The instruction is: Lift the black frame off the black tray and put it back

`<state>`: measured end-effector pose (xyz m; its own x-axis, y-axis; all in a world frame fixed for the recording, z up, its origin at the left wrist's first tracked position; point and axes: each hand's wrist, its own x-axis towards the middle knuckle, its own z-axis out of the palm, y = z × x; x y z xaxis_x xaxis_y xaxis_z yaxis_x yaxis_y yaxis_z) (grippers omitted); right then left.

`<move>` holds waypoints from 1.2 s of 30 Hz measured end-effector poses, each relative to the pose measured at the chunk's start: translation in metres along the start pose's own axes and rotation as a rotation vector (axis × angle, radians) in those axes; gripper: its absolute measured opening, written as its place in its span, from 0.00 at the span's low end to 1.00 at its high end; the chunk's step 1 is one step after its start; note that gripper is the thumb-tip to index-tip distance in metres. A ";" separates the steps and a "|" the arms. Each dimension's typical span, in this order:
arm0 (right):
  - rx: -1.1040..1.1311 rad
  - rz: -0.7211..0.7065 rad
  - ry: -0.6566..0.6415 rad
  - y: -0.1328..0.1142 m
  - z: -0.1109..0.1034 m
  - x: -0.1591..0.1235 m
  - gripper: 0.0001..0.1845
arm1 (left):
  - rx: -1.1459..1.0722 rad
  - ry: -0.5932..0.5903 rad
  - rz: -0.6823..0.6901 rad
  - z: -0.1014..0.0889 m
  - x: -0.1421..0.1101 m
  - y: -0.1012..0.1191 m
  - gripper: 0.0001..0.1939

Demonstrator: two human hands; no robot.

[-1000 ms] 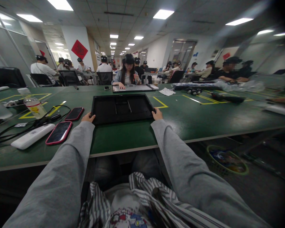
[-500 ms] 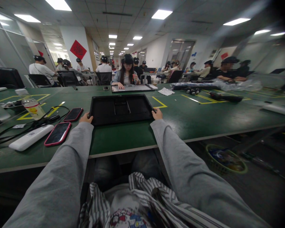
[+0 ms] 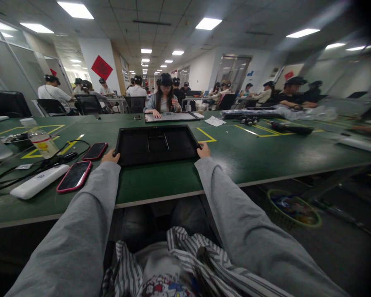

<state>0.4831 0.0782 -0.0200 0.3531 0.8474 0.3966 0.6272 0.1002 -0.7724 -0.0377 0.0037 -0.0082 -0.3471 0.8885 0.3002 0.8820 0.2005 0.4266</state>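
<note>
A wide black rectangular panel with a raised rim, like a monitor's back cover, lies on the green table in front of me. Two thin light strips and a recess show near its middle. My left hand is closed on its left edge, and my right hand grips the right edge. Both sets of fingers are partly hidden by the rim. Left of my left hand lie a dark phone with a red edge and a phone in a pink case.
On the left are a white power bank, black cables and a drink bottle. Across the green table, a person works at a flat panel. Crumpled tissue and plastic wrap lie farther right. A basket stands below.
The view has shifted very slightly. Both hands keep their hold on the black cover, which stays in nearly the same place on the table.
</note>
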 end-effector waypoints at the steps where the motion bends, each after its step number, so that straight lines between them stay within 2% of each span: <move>1: -0.007 0.001 -0.008 -0.001 -0.001 -0.001 0.22 | -0.003 -0.009 -0.019 0.001 0.001 -0.001 0.30; 3: -0.017 0.009 -0.023 -0.003 -0.002 -0.002 0.23 | -0.014 -0.032 -0.075 0.002 0.001 -0.001 0.31; 6: -0.055 0.004 -0.033 -0.007 -0.004 -0.004 0.23 | -0.022 -0.024 -0.050 0.000 -0.003 0.002 0.31; 9: -0.164 -0.056 0.106 -0.016 -0.005 -0.010 0.23 | 0.034 0.165 -0.010 -0.008 -0.011 0.010 0.34; 11: -0.225 -0.149 0.196 -0.025 -0.004 -0.018 0.24 | 0.061 0.311 0.042 -0.016 -0.018 0.019 0.35; 14: -0.258 -0.322 0.154 -0.042 0.001 -0.037 0.21 | 0.036 0.380 0.189 -0.022 -0.031 0.040 0.31; 17: -0.259 -0.489 -0.030 -0.057 0.009 -0.056 0.18 | 0.020 0.284 0.404 -0.013 -0.047 0.064 0.25; 20: -0.265 -0.629 -0.283 -0.065 0.015 -0.070 0.18 | 0.046 0.032 0.616 0.005 -0.059 0.080 0.23; 23: -0.246 -0.669 -0.423 -0.065 0.018 -0.074 0.19 | 0.045 -0.187 0.705 0.020 -0.064 0.085 0.26; 26: -0.199 -0.629 -0.449 -0.065 0.017 -0.074 0.20 | 0.041 -0.237 0.685 0.024 -0.063 0.083 0.27; 30: -0.192 -0.559 -0.461 -0.068 0.013 -0.078 0.21 | 0.074 -0.259 0.662 0.017 -0.066 0.083 0.26; 36: -0.217 -0.655 -0.488 -0.070 -0.007 -0.101 0.18 | 0.098 -0.285 0.676 0.001 -0.091 0.084 0.22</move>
<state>0.4082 -0.0175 -0.0024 -0.4366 0.7885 0.4333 0.7378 0.5894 -0.3292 0.0686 -0.0600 -0.0007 0.3667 0.9011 0.2313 0.9029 -0.4046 0.1447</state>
